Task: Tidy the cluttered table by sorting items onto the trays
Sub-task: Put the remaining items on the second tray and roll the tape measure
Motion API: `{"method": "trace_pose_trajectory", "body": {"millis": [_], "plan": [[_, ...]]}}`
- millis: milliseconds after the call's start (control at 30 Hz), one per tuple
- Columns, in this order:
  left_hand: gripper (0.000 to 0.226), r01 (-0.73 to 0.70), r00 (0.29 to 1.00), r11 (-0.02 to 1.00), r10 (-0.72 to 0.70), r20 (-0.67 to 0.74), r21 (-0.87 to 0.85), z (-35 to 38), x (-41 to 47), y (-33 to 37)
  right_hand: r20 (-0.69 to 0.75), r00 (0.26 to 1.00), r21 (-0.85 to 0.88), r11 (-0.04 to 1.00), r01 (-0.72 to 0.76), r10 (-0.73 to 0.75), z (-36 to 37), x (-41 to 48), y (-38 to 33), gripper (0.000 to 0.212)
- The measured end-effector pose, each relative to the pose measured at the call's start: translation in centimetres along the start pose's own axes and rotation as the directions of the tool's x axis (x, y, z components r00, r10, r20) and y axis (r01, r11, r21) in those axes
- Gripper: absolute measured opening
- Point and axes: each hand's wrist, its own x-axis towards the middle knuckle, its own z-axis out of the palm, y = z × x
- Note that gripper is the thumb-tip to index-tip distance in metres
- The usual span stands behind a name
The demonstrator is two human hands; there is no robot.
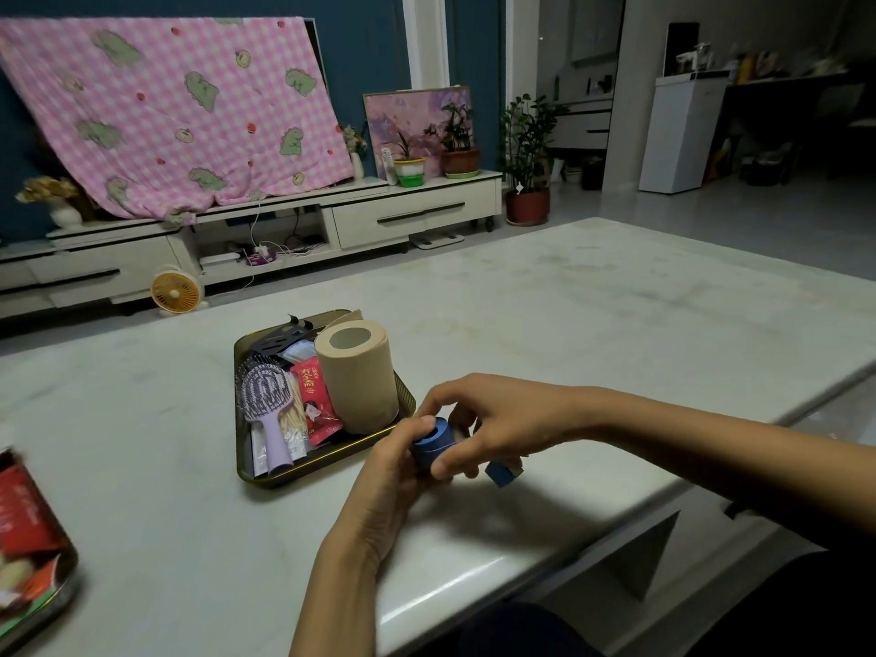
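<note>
We've got the blue roll point(433, 442) held in both hands, left hand point(388, 471) curled round it and right hand point(483, 419) pinching the far side, just off the tray point(341, 450) corner. Pass it to one hand and set it flat beside the paper roll point(358, 377); it's tight there. That tray also holds a brush point(265, 391) and a red packet point(315, 400). The second tray point(71, 580) holds red packs point(23, 509).

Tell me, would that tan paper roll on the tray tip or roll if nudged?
The paper roll stands on end, so it probably slides rather than rolls. It looks soft and light, likely denting when squeezed. The tray rim beside it might trip it.
</note>
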Motion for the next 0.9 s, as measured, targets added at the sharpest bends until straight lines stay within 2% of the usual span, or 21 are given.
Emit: {"method": "trace_pose_trajectory", "body": {"millis": [100,200,233,267,367,433,533,600,667,733,767,800,900], "plan": [[0.03,-0.009,1.0,1.0,0.009,-0.001,0.009,0.1,0.0,0.0,-0.144,0.99,-0.069,0.998,-0.011,0.001,0.7,0.1,0.0,0.036],[0.032,-0.001,1.0,1.0,0.001,0.009,0.002,0.2,0.2,-0.1,-0.293,0.955,-0.359,0.931,-0.056,-0.055,1.3,0.4,0.5,0.046],[0.033,0.006,1.0,1.0,-0.006,0.008,0.002,0.2,0.2,-0.1,-0.296,0.953,-0.396,0.916,-0.064,-0.061,1.4,0.4,0.5,0.048],[0.035,0.016,1.0,1.0,-0.016,0.006,-0.007,0.3,0.3,-0.1,-0.258,0.965,-0.349,0.936,-0.05,-0.045,1.4,0.4,0.4,0.048],[0.038,0.028,1.0,0.994,-0.03,-0.011,-0.102,0.3,0.3,0.0,-0.047,0.999,-0.046,0.999,0.002,-0.005,0.8,0.1,0.0,0.043],[0.034,0.02,1.0,0.997,-0.021,-0.013,-0.073,0.2,0.2,0.1,-0.005,1.0,0.023,1.0,-0.003,0.003,0.4,-0.1,0.0,0.038],[0.034,0.009,1.0,1.0,-0.009,-0.026,0.01,0.1,0.2,-0.1,-0.068,0.998,-0.001,1.0,-0.013,0.013,0.4,0.0,0.0,0.03],[0.033,0.005,0.999,1.0,-0.004,-0.049,0.005,0.2,0.4,-0.2,-0.146,0.989,-0.06,0.998,-0.02,0.011,0.6,0.1,0.1,0.033],[0.032,0.002,0.998,1.0,-0.003,-0.058,-0.006,0.3,0.3,-0.1,-0.243,0.97,-0.23,0.973,-0.032,-0.026,0.8,0.3,0.4,0.04],[0.034,0.0,0.998,1.0,-0.001,-0.061,-0.017,0.3,0.4,-0.2,-0.32,0.944,-0.464,0.882,-0.081,-0.082,1.0,0.5,0.7,0.046],[0.033,0.003,0.998,1.0,-0.004,-0.067,-0.021,0.3,0.4,-0.2,-0.331,0.939,-0.495,0.864,-0.09,-0.092,1.1,0.5,0.8,0.048],[0.032,0.008,0.997,1.0,-0.01,-0.076,-0.027,0.2,0.4,-0.2,-0.321,0.944,-0.473,0.877,-0.084,-0.082,1.1,0.5,0.7,0.048],[0.024,0.026,0.994,0.999,-0.03,-0.108,-0.045,0.3,0.5,-0.2,-0.177,0.983,-0.218,0.976,0.012,-0.052,0.4,0.2,0.1,0.043]]}}
